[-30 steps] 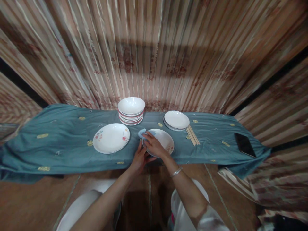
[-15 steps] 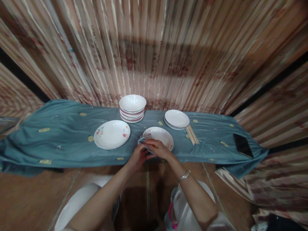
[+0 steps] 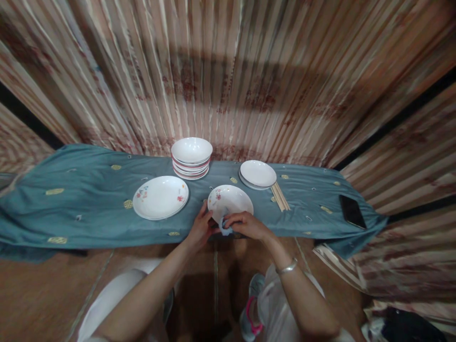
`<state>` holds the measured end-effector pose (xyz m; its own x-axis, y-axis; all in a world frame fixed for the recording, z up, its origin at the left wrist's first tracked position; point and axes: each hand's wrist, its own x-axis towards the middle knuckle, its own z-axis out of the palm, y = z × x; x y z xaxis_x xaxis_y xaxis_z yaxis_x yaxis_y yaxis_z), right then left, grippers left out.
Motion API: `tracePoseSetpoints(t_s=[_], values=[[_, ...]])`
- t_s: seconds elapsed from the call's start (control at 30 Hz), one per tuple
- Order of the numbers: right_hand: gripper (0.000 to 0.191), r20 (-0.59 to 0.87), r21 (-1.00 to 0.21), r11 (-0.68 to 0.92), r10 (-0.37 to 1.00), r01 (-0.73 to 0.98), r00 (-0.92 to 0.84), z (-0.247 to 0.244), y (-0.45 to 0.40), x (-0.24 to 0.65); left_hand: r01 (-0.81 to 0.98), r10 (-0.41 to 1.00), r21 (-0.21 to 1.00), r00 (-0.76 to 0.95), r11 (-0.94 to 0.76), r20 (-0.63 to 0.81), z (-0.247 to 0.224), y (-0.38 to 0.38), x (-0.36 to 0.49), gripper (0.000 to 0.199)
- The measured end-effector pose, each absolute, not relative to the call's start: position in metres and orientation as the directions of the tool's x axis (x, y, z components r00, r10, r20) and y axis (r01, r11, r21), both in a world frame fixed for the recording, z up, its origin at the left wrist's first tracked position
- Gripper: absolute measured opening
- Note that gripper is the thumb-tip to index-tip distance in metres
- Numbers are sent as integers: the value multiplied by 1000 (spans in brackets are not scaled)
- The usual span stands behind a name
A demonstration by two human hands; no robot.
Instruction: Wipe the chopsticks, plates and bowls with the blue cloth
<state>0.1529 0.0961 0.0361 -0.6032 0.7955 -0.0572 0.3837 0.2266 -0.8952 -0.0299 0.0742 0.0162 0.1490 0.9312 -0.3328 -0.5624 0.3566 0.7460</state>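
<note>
A white plate (image 3: 233, 199) with small flowers sits at the table's front edge, its near side slightly raised. My left hand (image 3: 202, 227) grips its left rim, thumb on top and fingers underneath. In my right hand (image 3: 245, 225) is a crumpled light-blue cloth (image 3: 225, 227), pressed against the plate's near rim. The fingers of that hand are closed round the cloth and partly hide it. Left of these hands lies a small stack of flowered oval plates (image 3: 160, 198).
White bowls with red bands (image 3: 192, 151) are stacked at the back. To the right stand stacked round plates (image 3: 258, 174), beside chopsticks (image 3: 280, 197). A black phone (image 3: 352, 211) lies far right on the green tablecloth (image 3: 96, 199). A pleated curtain (image 3: 213, 71) hangs behind.
My right hand has moved with the cloth from the plate's left side to its near rim. My left hand now sits apart from it, on the left rim. The view has shifted slightly.
</note>
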Motion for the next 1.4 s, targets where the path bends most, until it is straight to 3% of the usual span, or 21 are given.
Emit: tracePoseSetpoints(t_s=[0.27,0.5,0.8,1.1,1.4], values=[[26,-59,-792,308,820,526,-569,37,94,174,-582,915,717,138,385,-379,20,75,-31,73],[26,3,-630,399,859,666,-512,35,95,191,-584,911,710,147,393,-384,19,77,-32,72],[32,95,-481,306,950,822,-298,27,105,202,-590,912,706,149,392,-382,19,78,-32,74],[31,191,-417,288,955,862,-227,12,131,196,-595,918,707,162,382,-361,17,78,-33,73],[42,254,-363,395,913,844,-318,1,145,172,-578,909,712,141,398,-393,17,78,-31,70]])
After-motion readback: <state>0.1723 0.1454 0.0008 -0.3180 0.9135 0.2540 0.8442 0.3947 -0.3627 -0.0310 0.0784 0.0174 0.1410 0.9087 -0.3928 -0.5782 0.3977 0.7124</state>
